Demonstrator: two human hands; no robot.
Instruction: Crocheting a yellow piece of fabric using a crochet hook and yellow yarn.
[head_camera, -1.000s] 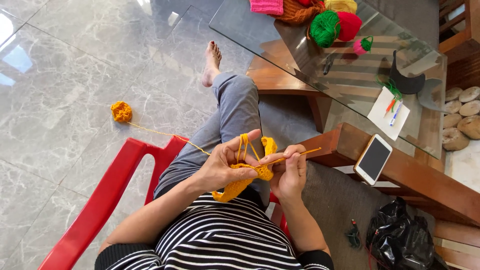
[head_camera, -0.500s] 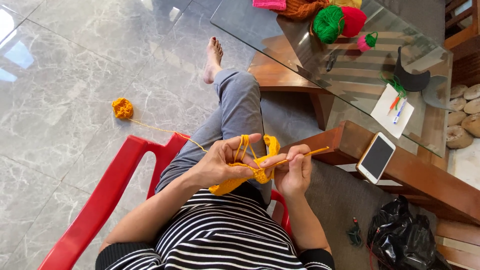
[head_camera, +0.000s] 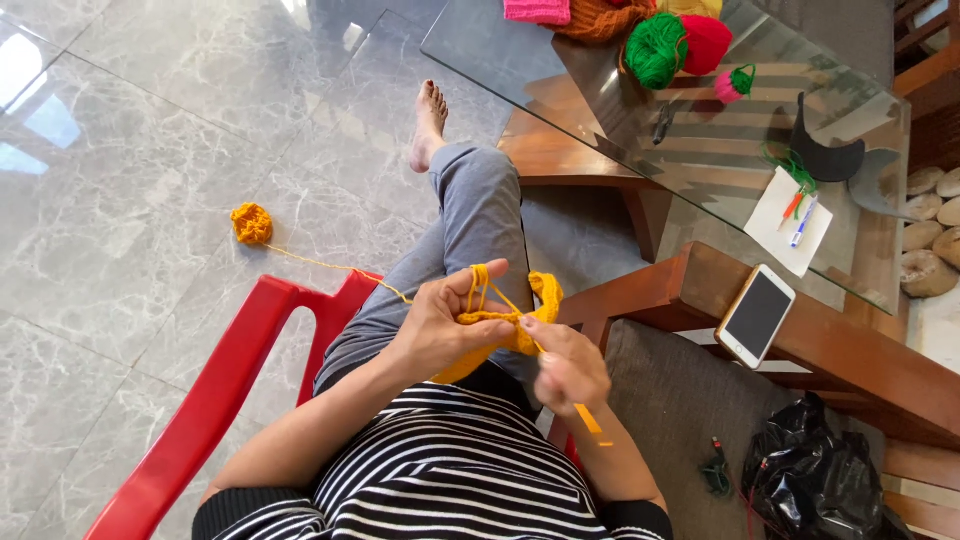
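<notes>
Grey marble floor (head_camera: 120, 150), glossy, carries the small orange yarn ball (head_camera: 252, 223), well apart from the person's red plastic chair (head_camera: 215, 400). Glass-topped wooden surface (head_camera: 700, 140) on the person's right holds green and red yarn balls (head_camera: 678, 45), a white notepad with pens (head_camera: 792, 220); a white smartphone (head_camera: 757, 315) lies on the wooden ledge just below it.

Orange crocheted piece (head_camera: 505, 330) sits over the lap, between both hands. Left hand (head_camera: 440, 325) is clamped on the piece, with orange strands looped over the raised fingers. Right hand (head_camera: 568, 365) is closed around a slim orange crochet hook (head_camera: 590, 420), tip end at the piece, handle end poking out below the fist.

Risks, judged: thin orange yarn strand (head_camera: 330, 265) runs from ball across the chair arm to the left hand; it could snag on the chair edge and jerk tension, pulling loops off the hook. Ball is loose on slick floor, so a tug likely rolls it farther. Loops on the left fingers could slip if the grip eases. Phone sits near the ledge edge by the right elbow; a bump could knock it off.
</notes>
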